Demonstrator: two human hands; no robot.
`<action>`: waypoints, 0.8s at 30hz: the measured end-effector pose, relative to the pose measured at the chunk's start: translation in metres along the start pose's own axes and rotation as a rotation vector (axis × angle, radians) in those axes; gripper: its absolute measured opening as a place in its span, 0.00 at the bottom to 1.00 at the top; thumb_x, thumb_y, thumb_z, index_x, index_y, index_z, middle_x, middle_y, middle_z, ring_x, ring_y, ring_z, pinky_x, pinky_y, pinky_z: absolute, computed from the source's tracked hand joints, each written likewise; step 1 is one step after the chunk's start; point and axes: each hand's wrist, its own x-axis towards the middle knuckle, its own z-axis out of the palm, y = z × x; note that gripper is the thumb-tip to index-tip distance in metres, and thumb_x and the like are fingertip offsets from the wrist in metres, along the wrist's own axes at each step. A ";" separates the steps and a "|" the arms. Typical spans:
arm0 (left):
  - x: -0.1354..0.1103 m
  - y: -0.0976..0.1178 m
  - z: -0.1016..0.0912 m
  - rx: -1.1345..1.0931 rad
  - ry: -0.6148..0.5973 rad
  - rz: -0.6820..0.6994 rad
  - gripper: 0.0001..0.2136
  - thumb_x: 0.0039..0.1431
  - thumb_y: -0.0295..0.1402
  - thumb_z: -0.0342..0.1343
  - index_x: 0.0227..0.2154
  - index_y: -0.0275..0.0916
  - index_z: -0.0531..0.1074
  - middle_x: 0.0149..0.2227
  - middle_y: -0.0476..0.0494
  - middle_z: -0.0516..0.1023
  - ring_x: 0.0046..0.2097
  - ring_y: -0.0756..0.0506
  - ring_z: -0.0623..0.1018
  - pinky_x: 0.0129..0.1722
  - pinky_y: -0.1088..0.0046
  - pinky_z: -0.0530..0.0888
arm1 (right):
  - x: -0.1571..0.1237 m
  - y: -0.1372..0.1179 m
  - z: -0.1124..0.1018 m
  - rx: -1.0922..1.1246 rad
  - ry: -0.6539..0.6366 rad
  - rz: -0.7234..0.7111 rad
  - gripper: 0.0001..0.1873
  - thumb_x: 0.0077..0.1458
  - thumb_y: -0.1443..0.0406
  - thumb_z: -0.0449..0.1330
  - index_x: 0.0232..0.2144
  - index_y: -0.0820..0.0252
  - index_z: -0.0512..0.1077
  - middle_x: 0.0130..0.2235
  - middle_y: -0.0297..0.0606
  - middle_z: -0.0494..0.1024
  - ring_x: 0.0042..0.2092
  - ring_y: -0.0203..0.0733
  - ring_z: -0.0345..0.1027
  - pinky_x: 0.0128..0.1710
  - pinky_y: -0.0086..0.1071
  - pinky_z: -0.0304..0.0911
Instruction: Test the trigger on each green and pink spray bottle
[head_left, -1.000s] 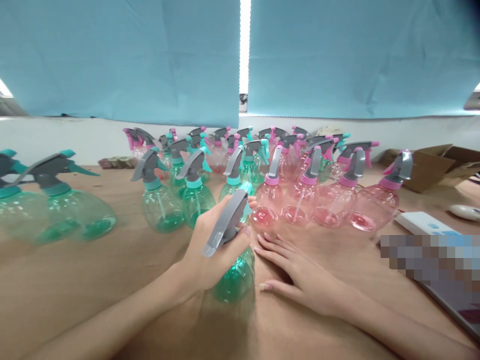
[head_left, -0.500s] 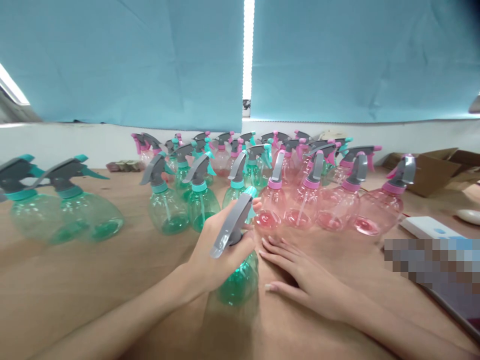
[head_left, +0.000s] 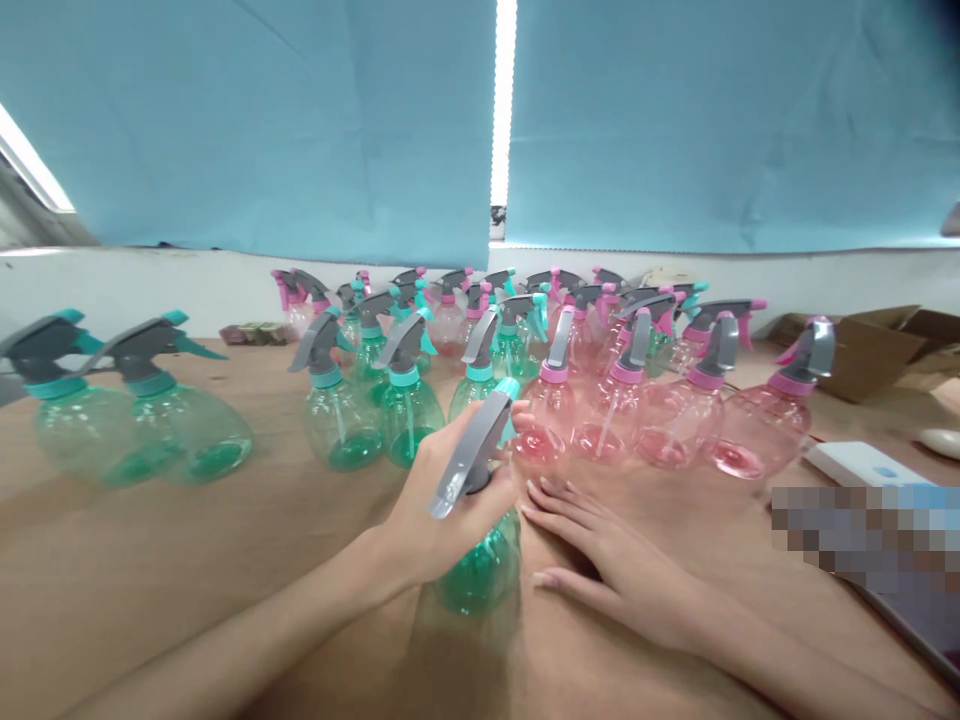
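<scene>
My left hand (head_left: 442, 505) is wrapped round the neck of a green spray bottle (head_left: 480, 565) with a grey trigger (head_left: 471, 450) and a teal nozzle, standing upright on the wooden table (head_left: 225, 560). My right hand (head_left: 607, 560) lies flat on the table just right of that bottle, fingers stretched out and holding nothing. Directly behind stand rows of green spray bottles (head_left: 341, 410) and pink spray bottles (head_left: 675, 420).
Two more green bottles (head_left: 142, 410) stand apart at the far left. A brown cardboard box (head_left: 862, 350) sits at the back right, a white flat object (head_left: 862, 462) and a white mouse (head_left: 941, 440) at the right edge. Blue curtains (head_left: 300, 120) hang behind.
The view has shifted slightly, so everything sits a little further right and lower. Both hands and the held bottle keep their places on the table.
</scene>
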 end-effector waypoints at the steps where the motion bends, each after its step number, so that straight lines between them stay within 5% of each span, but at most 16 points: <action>1: 0.000 0.001 0.000 0.007 0.003 -0.006 0.14 0.54 0.27 0.49 0.45 0.39 0.66 0.28 0.54 0.65 0.23 0.53 0.63 0.25 0.74 0.66 | 0.000 0.001 0.001 0.002 0.004 -0.004 0.35 0.62 0.45 0.52 0.66 0.51 0.55 0.68 0.36 0.54 0.69 0.53 0.43 0.67 0.54 0.42; 11: 0.001 0.005 -0.002 0.059 0.019 0.021 0.05 0.52 0.26 0.48 0.27 0.41 0.57 0.26 0.55 0.61 0.24 0.53 0.62 0.24 0.74 0.61 | 0.000 0.002 0.001 0.010 0.009 0.002 0.34 0.63 0.47 0.53 0.66 0.50 0.54 0.68 0.36 0.54 0.69 0.53 0.42 0.67 0.54 0.41; 24: 0.000 0.004 0.000 0.064 0.072 0.018 0.11 0.53 0.25 0.49 0.40 0.39 0.68 0.36 0.50 0.71 0.24 0.55 0.62 0.25 0.75 0.64 | 0.000 -0.001 -0.001 0.004 0.001 0.007 0.35 0.62 0.45 0.52 0.66 0.50 0.54 0.68 0.37 0.54 0.69 0.53 0.43 0.67 0.55 0.42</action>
